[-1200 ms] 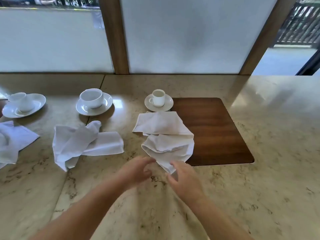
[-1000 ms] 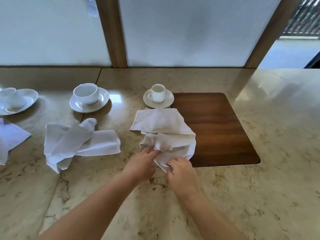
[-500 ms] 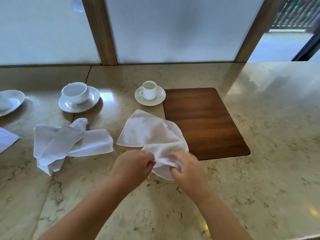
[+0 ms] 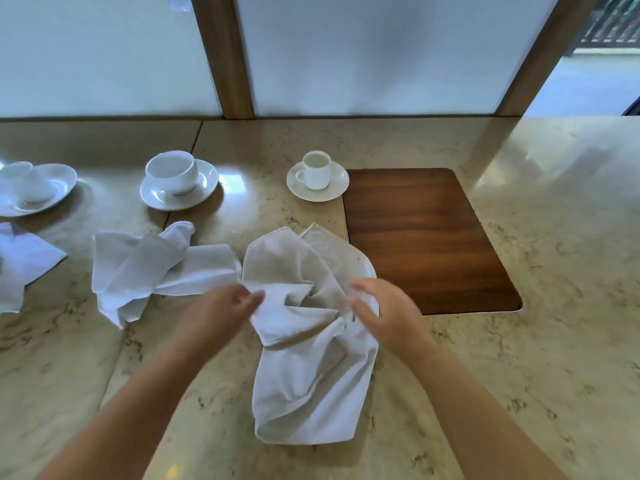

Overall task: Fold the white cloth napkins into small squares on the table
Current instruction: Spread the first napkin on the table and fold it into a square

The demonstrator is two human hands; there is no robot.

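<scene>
The napkin [image 4: 304, 341] in the middle is white, as are the crumpled napkin [image 4: 152, 268] beside it, the cups and the saucers [image 4: 318, 188]. The table [image 4: 519, 375] is beige marble with brown veins. The placemat [image 4: 422, 237] is dark brown wood grain.

The beige, veined stone table [image 4: 519, 341] looked polished and glossy, throwing back pale window light. The rumpled white cloth napkin [image 4: 304, 386] between the hands was a soft, matt weave with stitched hems, and the crumpled white cloth napkin [image 4: 145, 271] to its left looked the same. The dark brown rounded-corner wooden placemat [image 4: 426, 244] showed straight grain under a smooth, satin sheen. The small white espresso cup [image 4: 316, 169] and its round white saucer [image 4: 332, 194] looked like glazed, shiny ceramic, as did the wide white cup [image 4: 173, 171] on its saucer. The window posts [image 4: 225, 57] were smooth brown wood beside frosted, matt panes [image 4: 381, 53]
</scene>
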